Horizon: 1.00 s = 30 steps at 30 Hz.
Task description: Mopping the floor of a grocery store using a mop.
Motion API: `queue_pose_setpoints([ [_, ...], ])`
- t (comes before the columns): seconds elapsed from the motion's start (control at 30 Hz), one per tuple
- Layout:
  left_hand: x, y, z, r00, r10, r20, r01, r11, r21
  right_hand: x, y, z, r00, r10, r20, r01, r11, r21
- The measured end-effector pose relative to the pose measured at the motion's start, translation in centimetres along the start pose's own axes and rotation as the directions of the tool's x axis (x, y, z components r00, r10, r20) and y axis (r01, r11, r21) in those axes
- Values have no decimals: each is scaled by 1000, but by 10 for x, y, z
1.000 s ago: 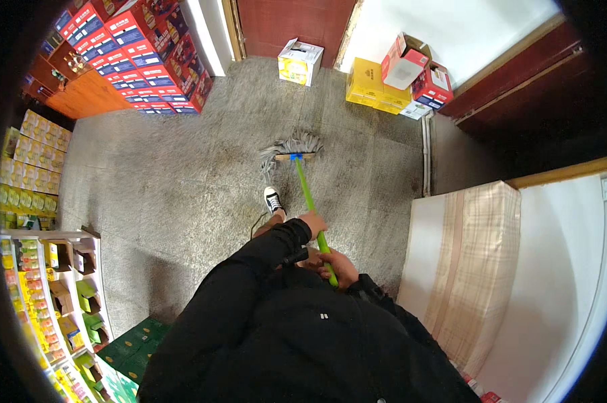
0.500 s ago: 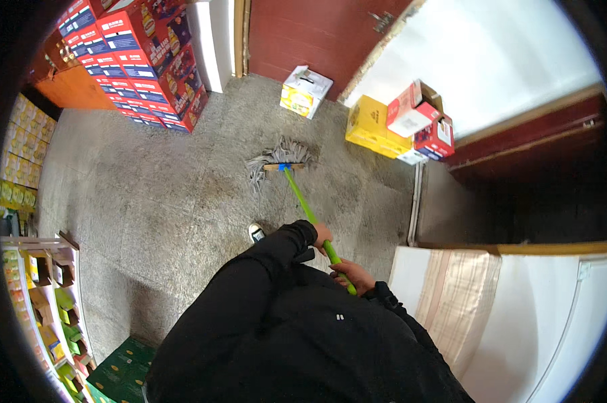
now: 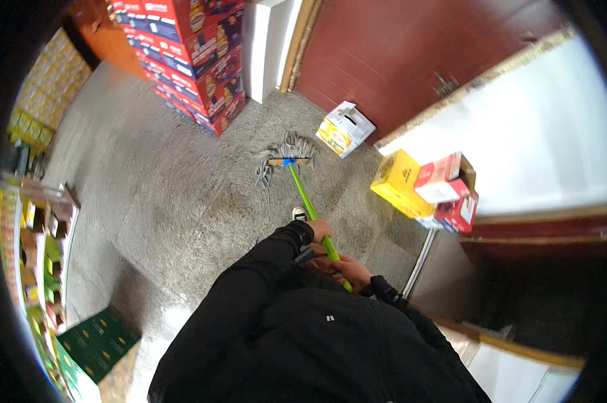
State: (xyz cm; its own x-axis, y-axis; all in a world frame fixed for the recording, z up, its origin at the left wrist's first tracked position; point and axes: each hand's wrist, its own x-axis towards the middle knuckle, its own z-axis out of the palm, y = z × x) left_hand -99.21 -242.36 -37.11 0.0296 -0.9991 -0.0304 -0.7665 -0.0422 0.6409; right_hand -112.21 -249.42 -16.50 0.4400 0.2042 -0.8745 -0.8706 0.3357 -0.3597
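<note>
A mop with a long green handle (image 3: 303, 194) slants away from me across the floor. Grey, wet-looking strands (image 3: 291, 143) spread on the concrete around its wooden bar and blue joint (image 3: 289, 162). My left hand (image 3: 320, 230) is wrapped round the handle higher up the floor side. Closer to my body, my right hand (image 3: 354, 272) is closed on the same handle near its upper end. Both arms wear black sleeves. A shoe tip (image 3: 299, 213) shows beside the handle.
Red and blue cartons (image 3: 199, 67) are stacked beside a white pillar (image 3: 257, 54). A white box (image 3: 345, 129) stands before the red door (image 3: 384, 47). Yellow (image 3: 399, 181) and red (image 3: 444, 178) boxes sit along the right wall. Shelves (image 3: 51, 242) and a green carton (image 3: 98, 344) are at left.
The view has turned left, so the room's things sit farther right and lower. The mop head is nearer the white box and the carton stack. Both hands keep their hold.
</note>
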Motion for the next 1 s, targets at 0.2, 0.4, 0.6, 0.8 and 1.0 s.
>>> queue_pose_setpoints([
  [0.2,20,-62,-72,966,-230,-117,227,973,-42,32,-122,-17,996,23,80,2,954,-299],
  [0.4,8,-83,-109,881,-434,-191,407,899,-163,71,-190,-35,969,139,204,-12,852,-524],
  [0.6,-40,-86,-97,685,-614,-392,563,788,-250,83,-229,17,934,300,195,-54,657,-752],
  [0.8,-100,-82,-98,409,-744,-529,703,626,-337,130,-223,59,896,377,233,-130,727,-674],
  [1.0,-171,-114,-117,380,-783,-492,721,585,-372,157,-227,135,897,355,263,-90,729,-679],
])
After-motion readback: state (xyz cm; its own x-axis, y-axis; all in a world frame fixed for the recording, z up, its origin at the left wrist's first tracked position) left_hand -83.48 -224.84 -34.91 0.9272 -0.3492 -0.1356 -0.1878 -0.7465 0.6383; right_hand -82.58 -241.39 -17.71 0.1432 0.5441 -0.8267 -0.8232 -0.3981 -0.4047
